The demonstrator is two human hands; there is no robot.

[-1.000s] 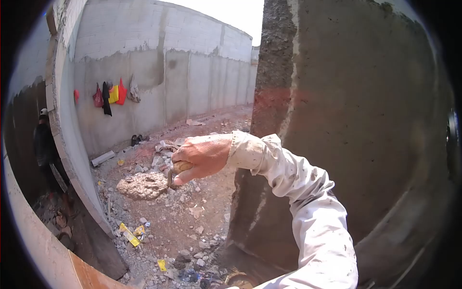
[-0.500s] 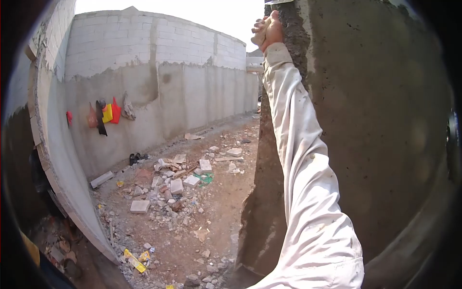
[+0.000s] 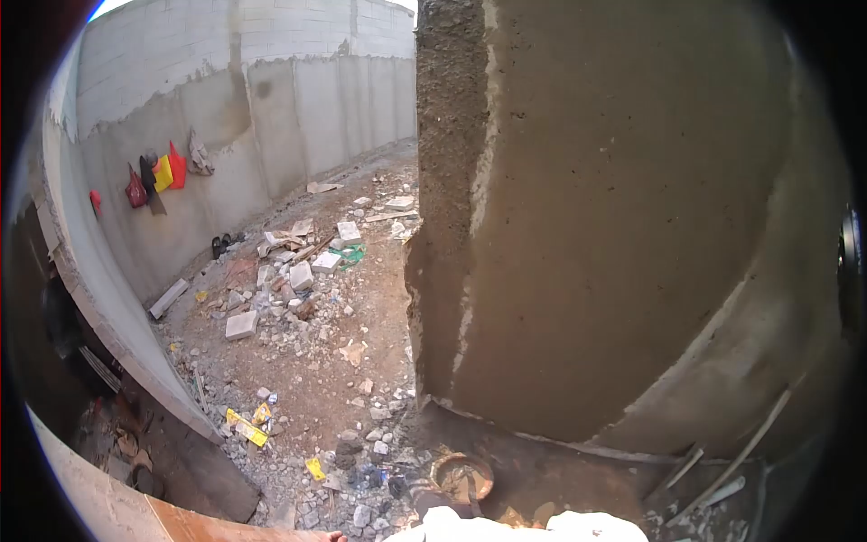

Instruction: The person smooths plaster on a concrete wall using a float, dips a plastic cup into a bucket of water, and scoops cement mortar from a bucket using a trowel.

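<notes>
Only a sliver of skin, apparently my left hand [image 3: 337,537], shows at the bottom edge, beside the end of an orange-brown board [image 3: 203,527]. Whether its fingers grip the board is hidden. My right hand is out of view; white cloth of my clothing [image 3: 515,530] fills the bottom middle. Just beyond that cloth, a round basin [image 3: 488,479] on the ground holds wet greyish mix, with a dark handle-like shape at its near side. Ahead on the right stands a wall face with damp grey-brown plaster [image 3: 614,217], its left edge rough and darker.
Broken blocks [image 3: 301,275] and rubble litter the ground to the left. Sticks [image 3: 736,452] lean at the right wall's foot. Bags [image 3: 177,166] hang on the far wall [image 3: 289,135]. A thin wall edge [image 3: 135,343] rises at left.
My raised right arm, its hand closed at the top of the plastered edge, has dropped out of view. The view has tilted down and right, bringing in the basin and the board.
</notes>
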